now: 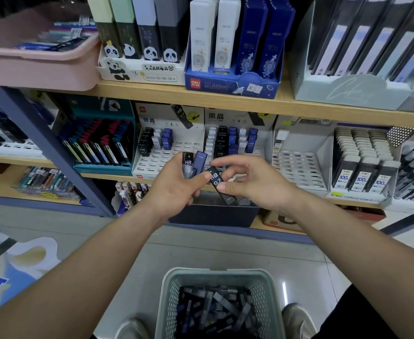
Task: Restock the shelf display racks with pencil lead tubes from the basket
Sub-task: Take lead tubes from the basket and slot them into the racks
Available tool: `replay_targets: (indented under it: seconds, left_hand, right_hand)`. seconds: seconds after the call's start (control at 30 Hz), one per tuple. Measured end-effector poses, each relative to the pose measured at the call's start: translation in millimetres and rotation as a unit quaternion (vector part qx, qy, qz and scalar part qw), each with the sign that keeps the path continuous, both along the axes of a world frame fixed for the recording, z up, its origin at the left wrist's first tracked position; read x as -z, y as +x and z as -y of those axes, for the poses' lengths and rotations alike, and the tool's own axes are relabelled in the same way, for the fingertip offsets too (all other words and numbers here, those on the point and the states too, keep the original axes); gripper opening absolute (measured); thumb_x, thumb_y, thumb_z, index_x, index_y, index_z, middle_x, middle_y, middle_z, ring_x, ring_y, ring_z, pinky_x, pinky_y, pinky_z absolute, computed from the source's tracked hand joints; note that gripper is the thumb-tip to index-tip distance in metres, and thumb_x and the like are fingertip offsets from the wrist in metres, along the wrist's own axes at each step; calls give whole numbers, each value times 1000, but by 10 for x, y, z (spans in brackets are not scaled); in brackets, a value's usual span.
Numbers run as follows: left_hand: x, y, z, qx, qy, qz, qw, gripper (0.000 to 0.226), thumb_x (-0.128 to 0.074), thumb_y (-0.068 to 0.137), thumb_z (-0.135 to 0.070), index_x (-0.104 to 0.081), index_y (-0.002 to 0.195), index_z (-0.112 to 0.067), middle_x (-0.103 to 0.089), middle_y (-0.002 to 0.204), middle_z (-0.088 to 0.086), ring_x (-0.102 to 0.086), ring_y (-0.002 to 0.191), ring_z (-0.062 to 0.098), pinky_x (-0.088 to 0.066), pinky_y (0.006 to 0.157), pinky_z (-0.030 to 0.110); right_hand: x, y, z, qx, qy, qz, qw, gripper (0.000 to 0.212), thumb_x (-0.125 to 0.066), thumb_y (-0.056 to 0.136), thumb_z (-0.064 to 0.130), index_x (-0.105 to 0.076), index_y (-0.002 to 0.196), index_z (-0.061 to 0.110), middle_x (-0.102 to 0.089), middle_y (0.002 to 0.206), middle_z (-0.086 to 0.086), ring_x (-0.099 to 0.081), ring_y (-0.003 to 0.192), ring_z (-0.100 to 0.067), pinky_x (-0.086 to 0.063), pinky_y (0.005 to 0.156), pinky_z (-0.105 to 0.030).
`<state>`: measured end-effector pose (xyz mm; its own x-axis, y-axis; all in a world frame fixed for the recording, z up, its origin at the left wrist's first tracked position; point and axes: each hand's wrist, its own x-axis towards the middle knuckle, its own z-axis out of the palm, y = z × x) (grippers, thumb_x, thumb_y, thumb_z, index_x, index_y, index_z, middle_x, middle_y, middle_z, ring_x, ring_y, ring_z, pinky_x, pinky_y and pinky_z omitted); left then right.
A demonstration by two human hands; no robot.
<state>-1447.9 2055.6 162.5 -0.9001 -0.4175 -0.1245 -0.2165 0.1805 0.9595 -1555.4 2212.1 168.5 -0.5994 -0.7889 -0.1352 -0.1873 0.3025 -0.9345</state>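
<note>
My left hand point(176, 187) grips a small bunch of lead tubes point(193, 163), one black marked HB and one blue, held upright in front of the middle shelf. My right hand point(252, 182) pinches a black tube marked HB 0.7 point(219, 184) that tilts down to the right; my left thumb also touches its top end. Behind the hands stand two white slotted display racks, the left rack point(152, 165) with many bare slots and the right rack point(228, 143) fuller with black, white and blue tubes. A grey-green perforated basket point(169, 302) on the floor between my feet holds several loose tubes.
A pink tub point(37, 67) with packs sits on the top shelf at left. Panda and blue boxed lead displays point(232, 84) stand on the wooden shelf above. An unfilled grey rack point(299, 167) and eraser-like packs point(362, 177) are to the right. A blue shelf post point(54, 152) slants at left.
</note>
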Motion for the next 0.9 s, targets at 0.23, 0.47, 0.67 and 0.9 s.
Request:
replay_targets:
  seconds: [0.23,0.47,0.67,0.9]
  left_hand:
    - [57,138,262,-22,-15,49,998,24,-65,97,-21,-50,112,-10,-61,73,8,-49,44,5,-40,41,18]
    - [138,490,744,-49,-10,36,998,20,-63,97,-18,-50,112,-15,-72,82,3,-58,60,14,-56,64,32]
    - [186,828,1150,-106,-4,38,994,32,-66,95,-21,-44,113,-7,-66,79,18,-58,58,15,-50,59,39]
    - [266,995,1323,-132,22,54,990,37,-67,95,-20,-50,125,-6,-61,62,4,-57,55,14,-49,52,29]
  right_hand:
    - [50,-38,180,81,-21,14,996,19,-71,89,11,-58,104,12,-65,72,-3,-70,67,-18,-60,61,-35]
    - [213,-191,981,111,-41,-94,989,15,-74,88,9,-61,91,17,-69,85,-12,-73,73,-22,-62,72,-44]
    - [490,-215,1843,108,-27,-209,972,16,-75,86,14,-60,87,19,-65,83,-8,-64,79,-22,-49,68,-23]
    - [813,-176,2232,118,-20,-228,966,12,-73,87,11,-63,90,15,-66,83,-7,-64,79,-23,-51,70,-25]
